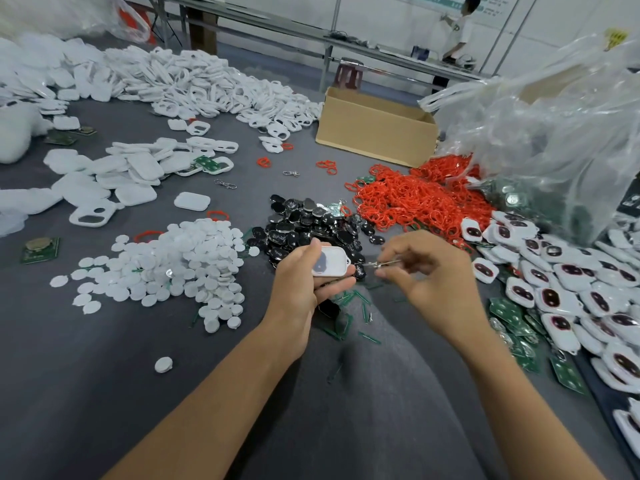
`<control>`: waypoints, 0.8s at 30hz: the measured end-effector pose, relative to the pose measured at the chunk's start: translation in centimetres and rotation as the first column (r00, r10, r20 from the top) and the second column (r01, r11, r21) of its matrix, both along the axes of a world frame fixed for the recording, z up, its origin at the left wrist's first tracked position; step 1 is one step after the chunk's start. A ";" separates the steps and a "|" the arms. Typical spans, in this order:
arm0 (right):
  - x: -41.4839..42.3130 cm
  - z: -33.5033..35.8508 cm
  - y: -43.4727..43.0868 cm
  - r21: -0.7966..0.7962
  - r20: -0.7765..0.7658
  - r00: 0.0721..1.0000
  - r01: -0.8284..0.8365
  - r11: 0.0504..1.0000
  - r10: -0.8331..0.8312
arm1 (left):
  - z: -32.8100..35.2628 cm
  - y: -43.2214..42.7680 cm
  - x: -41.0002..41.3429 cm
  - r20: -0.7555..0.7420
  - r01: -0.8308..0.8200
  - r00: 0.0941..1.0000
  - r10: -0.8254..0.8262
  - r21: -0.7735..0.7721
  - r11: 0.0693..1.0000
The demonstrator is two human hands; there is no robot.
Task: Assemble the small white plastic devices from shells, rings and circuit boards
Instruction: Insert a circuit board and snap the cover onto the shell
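My left hand [304, 282] grips a small white device [330, 261] with a dark oval window, its loop end pointing right. My right hand [429, 271] pinches a small metal clasp [382, 263] right beside that loop. Behind the hands lies a heap of black oval pieces [304, 223]. Red rings [415, 199] are piled at centre right. White round discs [187, 265] form a pile to the left. Green circuit boards [512, 317] lie to the right, next to rows of assembled white devices [571, 282].
White shells [114, 174] and white frames [207, 84] cover the far left of the grey surface. A cardboard box [374, 129] stands at the back, clear plastic bags [554, 126] to its right. Loose metal clasps [225, 183] lie mid-table. A person [457, 29] stands far behind.
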State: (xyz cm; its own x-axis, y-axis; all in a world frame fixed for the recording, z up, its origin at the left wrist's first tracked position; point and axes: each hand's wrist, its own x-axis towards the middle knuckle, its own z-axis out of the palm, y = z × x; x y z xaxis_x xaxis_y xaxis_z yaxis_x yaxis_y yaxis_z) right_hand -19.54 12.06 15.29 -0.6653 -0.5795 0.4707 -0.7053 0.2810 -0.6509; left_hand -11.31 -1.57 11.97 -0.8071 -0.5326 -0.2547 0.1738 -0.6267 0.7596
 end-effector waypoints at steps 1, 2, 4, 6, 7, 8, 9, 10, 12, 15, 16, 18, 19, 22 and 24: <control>0.3 -0.4 -0.6 -0.039 0.007 1.000 -0.017 0.999 0.018 | 0.0 -0.1 0.0 -0.011 -0.009 1.000 0.009 0.023 1.000; 0.5 -0.7 -1.0 -0.074 0.008 0.999 -0.031 0.997 0.032 | 0.0 -0.1 0.0 -0.018 -0.015 1.000 0.016 0.036 0.999; 0.7 -1.3 -1.3 -0.123 0.006 0.998 -0.067 0.990 0.069 | 0.0 -0.1 0.1 -0.021 -0.017 1.000 0.018 0.046 0.999; 0.9 -1.6 -1.3 -0.155 0.046 0.993 -0.101 0.983 0.109 | 0.1 -0.1 0.1 -0.026 -0.011 1.000 0.012 0.054 0.999; 0.9 -1.6 -1.2 -0.171 0.070 0.991 -0.103 0.980 0.117 | 0.1 -0.1 0.1 -0.029 -0.008 1.000 0.010 0.055 0.998; 1.0 -1.7 -1.2 -0.185 0.088 0.990 -0.095 0.978 0.113 | 0.2 -0.1 0.1 -0.032 -0.007 0.999 0.009 0.054 0.999; 1.0 -1.7 -1.1 -0.192 0.095 0.991 -0.077 0.978 0.096 | 0.2 -0.1 0.2 -0.035 -0.007 0.999 0.009 0.053 0.999; 1.1 -1.7 -1.2 -0.189 0.094 0.993 -0.054 0.980 0.073 | 0.2 0.0 0.2 -0.040 -0.008 0.999 0.010 0.054 0.999; 1.0 -1.9 -1.3 -0.171 0.112 0.993 -0.011 0.985 0.031 | 0.2 0.0 0.2 -0.045 -0.010 0.999 0.013 0.060 0.998; 1.0 -2.0 -1.4 -0.220 0.298 0.953 0.014 0.976 0.054 | 0.1 -0.1 0.1 -0.035 -0.013 0.999 0.015 0.048 0.999; 1.0 -1.9 -1.4 -0.246 0.348 0.935 0.025 0.969 0.064 | 0.1 -0.1 0.1 -0.030 -0.011 0.999 0.013 0.040 0.999; 1.2 -1.8 -1.6 -0.281 0.395 0.916 0.049 0.958 0.069 | 0.0 -0.1 0.0 -0.026 0.001 1.000 -0.001 0.018 1.000; 1.3 -1.8 -1.7 -0.294 0.400 0.914 0.060 0.954 0.066 | -0.1 -0.1 0.0 -0.028 0.010 1.000 -0.010 0.011 1.000; 1.3 -1.6 -2.3 -0.288 0.356 0.934 0.105 0.952 0.005 | -0.1 0.0 0.1 -0.030 0.029 0.999 -0.029 -0.001 1.000; 1.2 -1.4 -2.9 -0.231 0.262 0.963 0.133 0.964 -0.070 | 0.0 0.1 0.0 -0.030 0.032 0.999 -0.033 -0.010 0.999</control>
